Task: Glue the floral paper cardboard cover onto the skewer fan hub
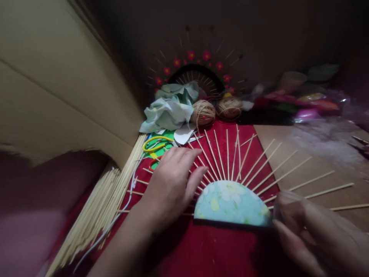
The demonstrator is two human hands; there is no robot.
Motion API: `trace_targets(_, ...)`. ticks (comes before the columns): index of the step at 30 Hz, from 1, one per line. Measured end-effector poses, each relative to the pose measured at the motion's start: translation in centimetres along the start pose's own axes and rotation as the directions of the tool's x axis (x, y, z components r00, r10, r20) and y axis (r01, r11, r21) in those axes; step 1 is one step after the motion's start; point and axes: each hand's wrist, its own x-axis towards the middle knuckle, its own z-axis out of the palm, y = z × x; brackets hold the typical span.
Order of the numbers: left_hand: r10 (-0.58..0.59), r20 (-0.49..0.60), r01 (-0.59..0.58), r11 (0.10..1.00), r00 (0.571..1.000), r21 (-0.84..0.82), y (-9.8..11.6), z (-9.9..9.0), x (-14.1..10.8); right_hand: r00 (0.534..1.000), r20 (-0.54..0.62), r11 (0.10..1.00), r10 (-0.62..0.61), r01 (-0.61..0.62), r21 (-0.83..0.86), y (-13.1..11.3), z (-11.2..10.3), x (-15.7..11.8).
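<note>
A half-circle piece [230, 202] covered in pale blue floral fabric lies on a red cloth [201, 250], its straight edge towards me. Thin wooden sticks [227, 154] fan outward from its curved edge. My left hand [174, 173] rests over the sticks on the left, fingers stretched out and holding nothing visible. At the right corner of the half-circle, my right hand [311, 227] has its thumb and fingers bent together. Blur and shadow hide what lies between those fingertips, and the hand covers the inner ends of some sticks.
Yellow-handled scissors [157, 144] lie beyond my left hand, near crumpled pale fabric [168, 111] and twine balls [203, 112]. A bundle of sticks [92, 207] and a white cord [131, 194] run along the left. Plastic-wrapped items [308, 111] sit at back right; a flowered fan-shaped decoration [191, 55] stands behind.
</note>
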Motion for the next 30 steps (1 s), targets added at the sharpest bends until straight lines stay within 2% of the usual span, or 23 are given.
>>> trace_targets(3, -0.007, -0.095, 0.004, 1.0, 0.995, -0.028, -0.5, 0.5, 0.3, 0.997, -0.077, 0.987, -0.021, 0.009, -0.158, 0.5, -0.4, 0.6)
trace_targets(5, -0.075, -0.11, 0.061, 0.99, 0.991, -0.125, -0.6, 0.5, 0.4, 0.996, -0.08, 0.976, -0.029, 0.011, -0.216, 0.9, -0.7, 0.8)
trace_targets(8, -0.223, -0.016, 0.207, 0.929, 0.975, -0.307, -0.8, -0.1, 0.6, 1.0, -0.029, 0.983, -0.01, 0.005, -0.183, 1.4, -0.8, 0.7)
trace_targets(11, -0.273, 0.104, 0.292, 0.882, 0.956, -0.37, -1.4, -0.8, 0.6, 1.0, -0.002, 0.989, 0.003, -0.003, -0.148, 1.5, -0.6, 0.3)
trace_targets(14, -0.198, 0.288, 0.303, 0.871, 0.937, -0.386, -2.3, -1.4, 0.3, 1.0, -0.021, 0.992, -0.004, 0.001, -0.123, 1.1, -0.2, 0.2)
trace_targets(16, -0.1, 0.431, 0.287, 0.873, 0.897, -0.394, -2.7, -1.7, 0.0, 0.999, -0.036, 0.993, -0.022, 0.018, -0.113, 0.6, 0.0, 0.4)
trace_targets(18, -0.035, 0.51, 0.262, 0.887, 0.86, -0.381, -2.9, -1.9, -0.4, 0.997, -0.042, 0.992, -0.064, 0.059, -0.113, 0.2, 0.3, 0.7)
trace_targets(22, -0.004, 0.55, 0.209, 0.927, 0.835, -0.31, -2.8, -1.4, -0.8, 0.991, 0.002, 0.986, -0.133, 0.133, -0.099, 0.1, 1.0, 1.1)
trace_targets(30, 0.06, 0.603, 0.118, 0.96, 0.795, -0.252, -2.4, -0.5, -0.6, 0.987, 0.112, 0.987, -0.113, 0.124, -0.103, 0.9, 2.4, 0.2)
